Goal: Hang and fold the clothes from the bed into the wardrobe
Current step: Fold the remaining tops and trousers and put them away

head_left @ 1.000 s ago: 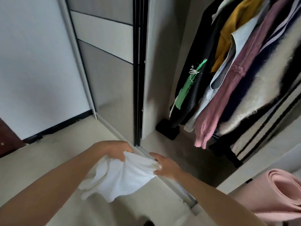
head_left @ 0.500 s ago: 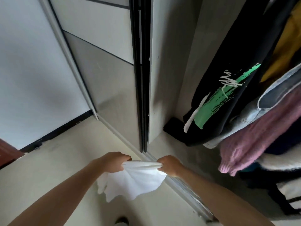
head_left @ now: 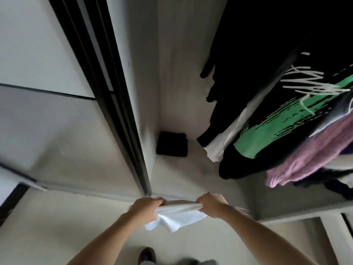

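Note:
A white folded garment (head_left: 177, 217) is stretched between both hands just in front of the wardrobe's bottom edge. My left hand (head_left: 145, 207) grips its left end and my right hand (head_left: 212, 204) grips its right end. The cloth's loose part hangs below the hands. Beyond them the wardrobe floor (head_left: 191, 175) lies open, with a black folded garment (head_left: 172, 144) in its back left corner.
The sliding door (head_left: 80, 131) with its black frame stands to the left. At the right hang a black top with a green print (head_left: 267, 134) and a pink knit (head_left: 309, 155). My foot (head_left: 147, 255) shows at the bottom on the pale room floor.
I have stepped closer and the view has tilted down into the wardrobe. Both hands have carried the white garment forward to the wardrobe's bottom edge, pulled tighter between them.

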Action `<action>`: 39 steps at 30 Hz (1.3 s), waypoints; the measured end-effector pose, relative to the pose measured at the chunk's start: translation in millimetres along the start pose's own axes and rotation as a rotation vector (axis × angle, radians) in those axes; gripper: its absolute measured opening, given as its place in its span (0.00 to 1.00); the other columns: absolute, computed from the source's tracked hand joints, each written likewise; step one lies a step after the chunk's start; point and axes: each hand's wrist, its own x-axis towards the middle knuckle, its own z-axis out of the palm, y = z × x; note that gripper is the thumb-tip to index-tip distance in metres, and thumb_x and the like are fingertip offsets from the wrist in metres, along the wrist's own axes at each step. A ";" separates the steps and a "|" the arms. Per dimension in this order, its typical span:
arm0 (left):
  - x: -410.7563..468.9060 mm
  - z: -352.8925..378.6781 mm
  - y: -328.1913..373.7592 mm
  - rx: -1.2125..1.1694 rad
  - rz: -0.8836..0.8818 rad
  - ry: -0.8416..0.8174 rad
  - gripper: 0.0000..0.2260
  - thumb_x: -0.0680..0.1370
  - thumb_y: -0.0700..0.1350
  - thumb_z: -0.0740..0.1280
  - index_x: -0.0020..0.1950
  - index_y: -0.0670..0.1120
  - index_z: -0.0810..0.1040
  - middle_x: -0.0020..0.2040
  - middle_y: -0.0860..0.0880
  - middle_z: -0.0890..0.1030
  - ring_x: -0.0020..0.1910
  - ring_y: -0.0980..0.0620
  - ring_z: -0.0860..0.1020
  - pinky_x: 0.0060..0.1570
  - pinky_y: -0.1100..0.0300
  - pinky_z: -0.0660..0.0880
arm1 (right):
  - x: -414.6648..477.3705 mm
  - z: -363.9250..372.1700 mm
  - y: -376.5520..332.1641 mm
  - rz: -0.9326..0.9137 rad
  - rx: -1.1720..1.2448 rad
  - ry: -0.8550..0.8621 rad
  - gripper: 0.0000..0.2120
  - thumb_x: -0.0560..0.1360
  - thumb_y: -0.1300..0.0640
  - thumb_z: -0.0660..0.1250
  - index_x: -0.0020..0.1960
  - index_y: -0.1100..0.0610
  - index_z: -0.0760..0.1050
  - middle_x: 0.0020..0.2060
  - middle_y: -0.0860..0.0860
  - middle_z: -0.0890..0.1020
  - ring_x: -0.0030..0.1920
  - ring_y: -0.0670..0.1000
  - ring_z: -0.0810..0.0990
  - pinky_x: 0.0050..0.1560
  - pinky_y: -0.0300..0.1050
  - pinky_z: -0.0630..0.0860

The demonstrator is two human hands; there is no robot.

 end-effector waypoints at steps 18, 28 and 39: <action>352.5 154.6 -91.6 0.107 0.054 0.827 0.14 0.64 0.41 0.56 0.37 0.48 0.82 0.35 0.50 0.82 0.33 0.46 0.78 0.35 0.56 0.70 | 331.8 146.1 135.4 0.165 0.119 0.807 0.20 0.61 0.56 0.59 0.48 0.50 0.83 0.44 0.49 0.84 0.41 0.49 0.84 0.33 0.39 0.77; 435.8 374.9 -184.9 0.142 -0.280 0.292 0.34 0.53 0.33 0.77 0.60 0.45 0.80 0.61 0.31 0.75 0.58 0.29 0.75 0.47 0.31 0.73 | 501.6 360.3 116.7 0.214 0.034 0.477 0.32 0.51 0.51 0.77 0.56 0.43 0.78 0.55 0.56 0.81 0.59 0.57 0.72 0.43 0.47 0.80; 476.2 373.3 -173.2 0.232 -0.120 0.281 0.34 0.78 0.39 0.58 0.76 0.61 0.44 0.78 0.42 0.41 0.75 0.34 0.45 0.69 0.35 0.53 | 515.4 345.5 111.7 0.214 0.255 0.379 0.33 0.77 0.53 0.60 0.76 0.42 0.47 0.74 0.60 0.36 0.74 0.65 0.39 0.74 0.53 0.51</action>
